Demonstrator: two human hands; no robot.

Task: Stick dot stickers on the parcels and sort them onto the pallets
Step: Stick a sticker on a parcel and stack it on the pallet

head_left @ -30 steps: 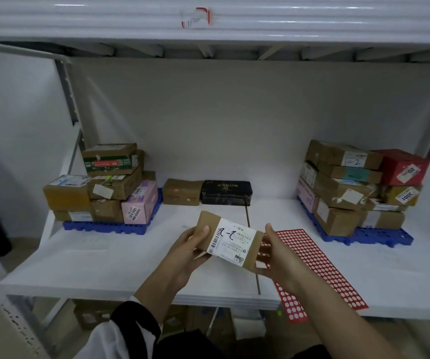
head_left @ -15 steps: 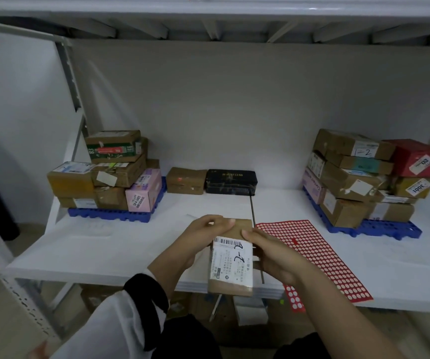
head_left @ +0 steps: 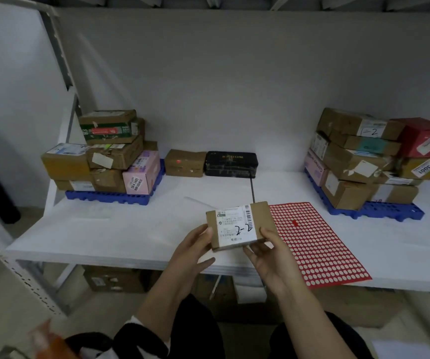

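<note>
I hold a small brown cardboard parcel (head_left: 239,225) above the front of the white shelf; its white label with handwritten marks faces up. My left hand (head_left: 195,248) grips its left end and my right hand (head_left: 268,251) grips its right front corner. A red sheet of dot stickers (head_left: 314,244) lies flat on the shelf just right of the parcel. A blue pallet (head_left: 112,196) stacked with parcels stands at the back left. Another blue pallet (head_left: 379,211) with a taller stack stands at the back right.
A brown box (head_left: 184,163) and a black box (head_left: 230,163) sit side by side against the back wall between the pallets. The white shelf (head_left: 105,234) has a metal upright post on the left. More boxes lie under the shelf.
The parcel has been turned from upright on its end to lying level with the label facing up, and both hands have shifted their grip to its ends. The view has tilted downward.
</note>
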